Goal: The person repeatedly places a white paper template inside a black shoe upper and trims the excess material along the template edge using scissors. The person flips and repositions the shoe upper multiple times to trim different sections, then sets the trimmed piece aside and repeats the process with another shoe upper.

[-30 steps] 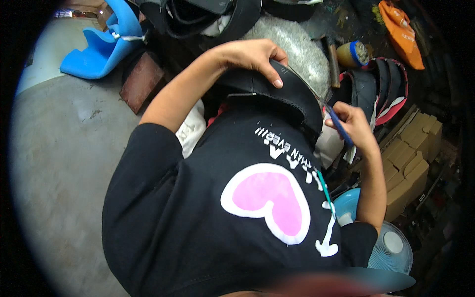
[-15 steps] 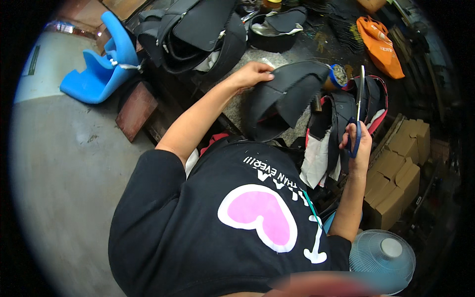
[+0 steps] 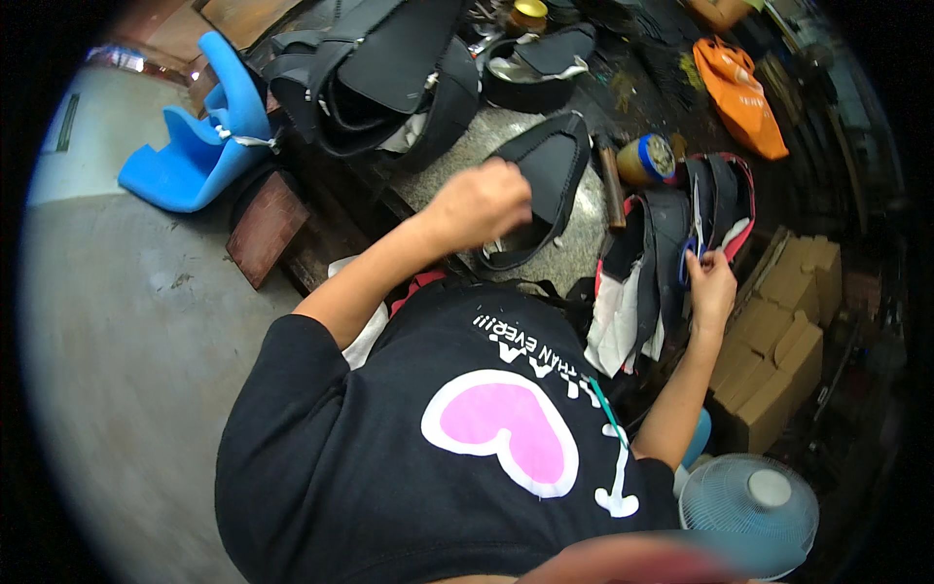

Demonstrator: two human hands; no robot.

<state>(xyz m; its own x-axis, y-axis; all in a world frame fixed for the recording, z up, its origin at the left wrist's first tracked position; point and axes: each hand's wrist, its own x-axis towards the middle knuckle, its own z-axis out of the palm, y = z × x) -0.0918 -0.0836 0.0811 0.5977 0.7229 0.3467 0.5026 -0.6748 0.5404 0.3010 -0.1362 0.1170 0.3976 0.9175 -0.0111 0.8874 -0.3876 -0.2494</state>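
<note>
A black shoe upper (image 3: 550, 180) with a stitched rim stands on its side on the grey stone slab (image 3: 584, 229) before me. My left hand (image 3: 484, 204) is closed in front of its left side, slightly blurred. Whatever its curled fingers hold, if anything, is hidden. On the right, my right hand (image 3: 711, 284) grips scissors by their blue handle (image 3: 687, 261); the blades are hard to make out against the dark uppers (image 3: 665, 219) with red edges and white lining behind them.
A hammer (image 3: 611, 185) and a jar with a blue rim (image 3: 644, 160) lie beyond the slab. Black uppers (image 3: 389, 73) are piled at the far left. Around the bench are an orange bag (image 3: 739, 97), cardboard boxes (image 3: 778, 341), a fan (image 3: 749, 511) and another person's arm (image 3: 722, 12).
The upper has turned and now rests on the slab, showing the hammer. My left hand has come nearer, off its top edge, and closed. My right hand has lowered with the scissors.
</note>
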